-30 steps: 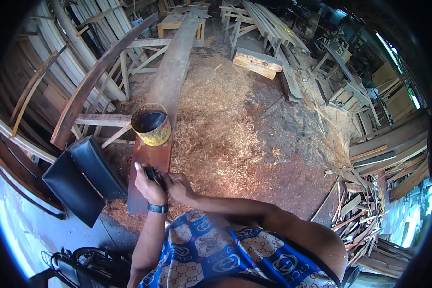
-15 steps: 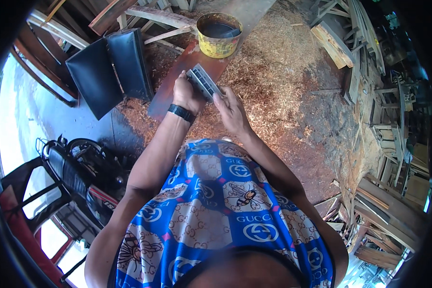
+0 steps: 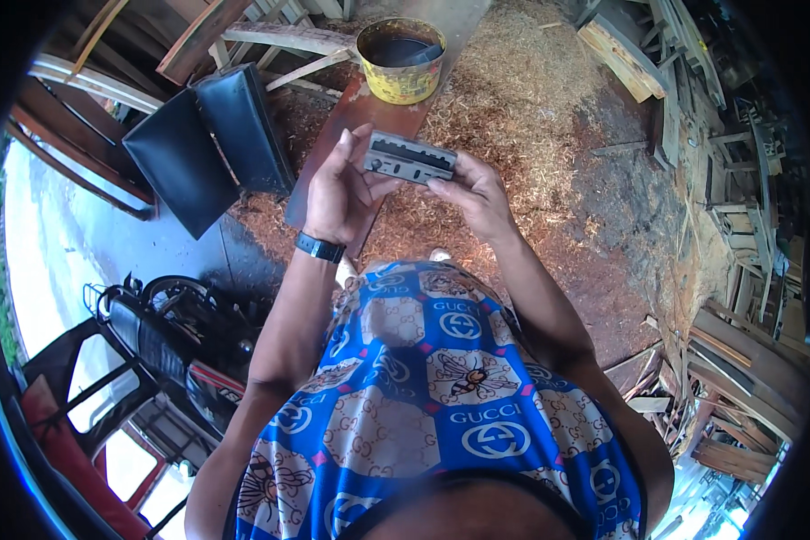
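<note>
A grey rectangular block [image 3: 411,160], seemingly metal, has a dark notched strip along its top and small slots and a round spot on its face. My right hand [image 3: 479,193] grips its right end, thumb on the near face and fingers behind. At the left end, my left hand [image 3: 335,200] has its palm turned up, thumb raised off the block and fingers spread. Some of those fingers touch or pass behind and under the block, partly hidden. A dark wristwatch [image 3: 319,247] circles my left wrist.
A yellow bucket [image 3: 403,85] of dark liquid stands ahead on a reddish-brown board [image 3: 319,171]. Wood shavings [image 3: 504,135] cover the floor. Black padded panels [image 3: 184,157] and a motorcycle [image 3: 175,333] are at left; stacked timber [image 3: 738,351] lines the right.
The block has turned from a steep slant to nearly level and shifted right. My right hand has moved right with it, while my left thumb has lifted off and the fingers have spread.
</note>
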`<action>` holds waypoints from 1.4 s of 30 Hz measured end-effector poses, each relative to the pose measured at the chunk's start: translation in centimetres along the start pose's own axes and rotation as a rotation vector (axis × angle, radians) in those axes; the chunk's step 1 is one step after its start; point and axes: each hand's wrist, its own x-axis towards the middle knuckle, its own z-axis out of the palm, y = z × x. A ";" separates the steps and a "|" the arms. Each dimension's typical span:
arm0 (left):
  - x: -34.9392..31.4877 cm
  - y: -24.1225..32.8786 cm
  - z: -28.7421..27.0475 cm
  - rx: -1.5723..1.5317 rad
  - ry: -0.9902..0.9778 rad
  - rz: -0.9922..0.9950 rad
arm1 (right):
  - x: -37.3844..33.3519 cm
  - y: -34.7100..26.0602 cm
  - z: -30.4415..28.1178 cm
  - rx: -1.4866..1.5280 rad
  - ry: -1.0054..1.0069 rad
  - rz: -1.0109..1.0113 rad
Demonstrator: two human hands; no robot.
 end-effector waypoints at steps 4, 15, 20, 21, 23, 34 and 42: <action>-1.3 0.6 -0.9 0.121 -0.123 -0.047 | -0.6 -1.6 -1.2 -0.087 -0.055 0.004; -3.5 -0.6 -1.5 0.310 -0.107 -0.002 | -2.4 -2.6 -2.0 -0.195 -0.101 -0.095; -4.0 -1.0 -1.8 0.299 -0.074 -0.024 | -2.9 -2.1 -2.1 -0.166 -0.087 -0.015; -4.0 -1.0 -1.8 0.303 -0.073 -0.024 | -3.0 -2.0 -2.1 -0.166 -0.088 -0.014; -4.1 -1.0 -1.9 0.306 -0.071 -0.024 | -3.1 -1.9 -1.9 -0.119 -0.079 0.004; -4.6 -1.0 -1.6 0.417 -0.134 0.104 | -3.3 -1.2 -2.0 -0.164 -0.162 -0.076; -4.8 -0.7 -0.8 0.531 -0.179 0.201 | -3.4 -1.6 -2.2 -0.191 -0.187 -0.155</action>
